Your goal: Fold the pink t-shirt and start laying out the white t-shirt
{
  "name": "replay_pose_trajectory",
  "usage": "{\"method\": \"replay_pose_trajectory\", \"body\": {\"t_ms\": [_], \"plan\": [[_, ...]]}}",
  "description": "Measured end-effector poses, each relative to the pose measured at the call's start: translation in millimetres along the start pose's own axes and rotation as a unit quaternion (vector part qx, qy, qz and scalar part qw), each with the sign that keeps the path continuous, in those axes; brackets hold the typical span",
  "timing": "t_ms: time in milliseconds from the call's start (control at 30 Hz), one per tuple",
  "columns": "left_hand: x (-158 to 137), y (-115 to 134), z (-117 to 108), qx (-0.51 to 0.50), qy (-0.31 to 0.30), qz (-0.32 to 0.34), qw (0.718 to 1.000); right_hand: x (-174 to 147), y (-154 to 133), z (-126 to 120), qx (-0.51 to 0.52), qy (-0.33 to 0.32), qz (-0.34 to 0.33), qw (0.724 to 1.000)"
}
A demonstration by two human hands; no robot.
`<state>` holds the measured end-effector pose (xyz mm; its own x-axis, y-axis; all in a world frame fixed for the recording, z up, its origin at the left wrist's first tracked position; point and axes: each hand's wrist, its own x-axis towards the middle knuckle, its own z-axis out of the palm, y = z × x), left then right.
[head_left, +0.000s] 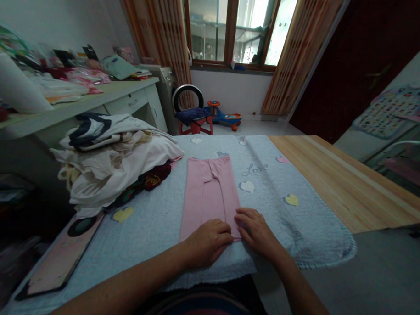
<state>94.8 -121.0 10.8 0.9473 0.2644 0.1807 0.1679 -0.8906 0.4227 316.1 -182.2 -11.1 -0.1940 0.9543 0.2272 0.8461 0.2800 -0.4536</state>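
Pink garment (213, 199) lies flat R of clothes pile (127, 161), my L hand (207, 242) curled on it (can't tell grip), R hand (255, 228) loosely open, gripping nothing, on side farthest from pile, & uneven tug cd skew folds.

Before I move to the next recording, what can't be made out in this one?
All in the head view:
Pink garment: near edge, partly hidden by the left hand.
Clothes heap: lower pieces, mostly covered by those above.
Wood-grain tabletop: right end, cut off by the picture's right edge.
Patterned sheet at right: its prints, too small and blurred.
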Motion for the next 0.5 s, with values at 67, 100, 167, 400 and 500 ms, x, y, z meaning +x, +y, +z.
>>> {"method": "replay_pose_trajectory", "body": {"t_ms": [67, 100, 167, 400, 500], "plan": [[1.1, -5.3, -1.6, -0.039, 0.012, -0.011, 0.999, -4.9, -2.0, -6.0, 0.016, -0.007, -0.003, 1.000], [3.2, -10.2, -2.8, -0.059, 0.029, -0.026, 0.998, -5.6, -4.2, -9.3, 0.019, -0.013, 0.000, 1.000], [11.1, -25.5, -7.0, -0.088, 0.085, -0.078, 0.989, -3.8, -11.3, -14.1, 0.009, -0.025, 0.013, 1.000], [61.2, -103.9, -35.8, -0.095, 0.161, -0.349, 0.918, 13.3, -44.3, -3.5, -0.071, -0.054, 0.056, 0.995], [80.1, -127.7, -41.0, -0.119, 0.159, -0.390, 0.899, 15.4, -50.8, 1.7, -0.094, -0.066, 0.062, 0.991]]}}
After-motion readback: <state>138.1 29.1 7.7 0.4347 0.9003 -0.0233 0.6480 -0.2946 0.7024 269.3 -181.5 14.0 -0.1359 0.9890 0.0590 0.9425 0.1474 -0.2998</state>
